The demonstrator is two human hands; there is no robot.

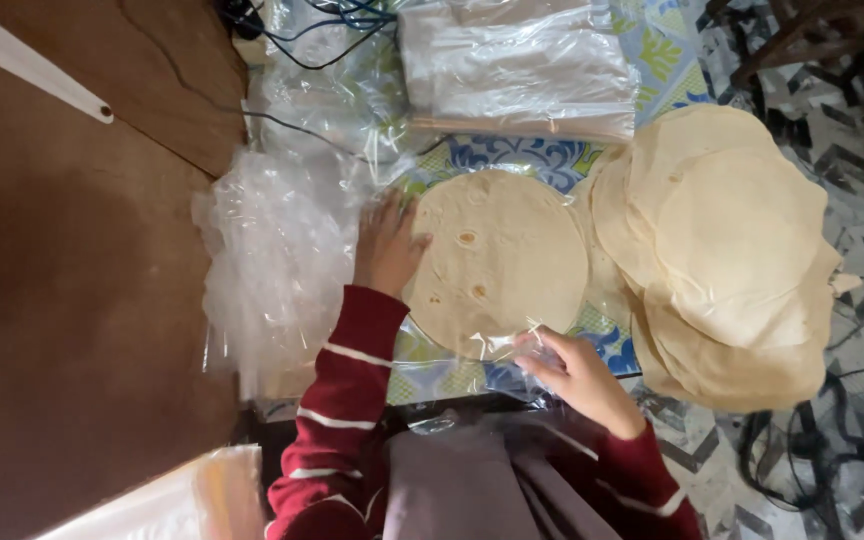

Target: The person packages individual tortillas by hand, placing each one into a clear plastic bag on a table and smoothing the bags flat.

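On the table, left hand (389,250) flat on flatbread (500,262) — right hand (577,375) pinching its clear bag (472,355).

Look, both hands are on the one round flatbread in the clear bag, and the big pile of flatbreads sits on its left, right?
Not quite: the head view shows the pile of flatbreads right of the bagged flatbread. Both hands, left hand and right hand, do touch it.

Pale cream flatbread (497,262), brown-spotted; blue-green floral cloth (512,155); maroon white-striped sleeve (347,400).
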